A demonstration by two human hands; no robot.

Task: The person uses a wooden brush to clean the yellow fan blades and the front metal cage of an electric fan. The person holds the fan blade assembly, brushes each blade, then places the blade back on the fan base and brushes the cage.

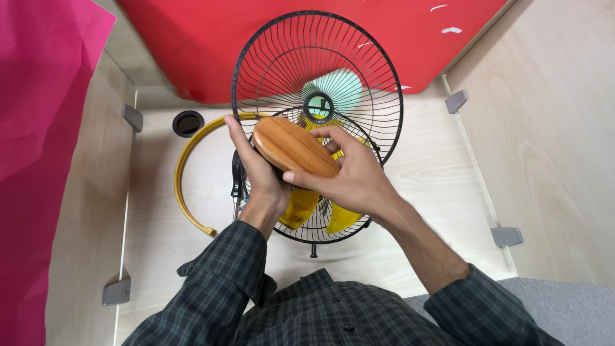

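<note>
Both hands closed on 1 brown oval wooden piece, held above the desk over the lower fan guard. Left hand wraps its near-left edge from below, right hand clamps the right end, thumb along the underside edge. The piece looks stiff, smooth and glossy, probably light but slippery; best grip seems to be the 2 long edges, not the polished face.

Below: 2 black wire fan guards, yellow blades in the lower one, a pale green part behind the upper hub. Wires look thin and bendable. Yellow ring lies left, a screwdriver beside the left wrist.

Underside of the wooden piece is hidden; fan motor and stand are mostly covered by the hands. Desk has a round cable hole.
</note>
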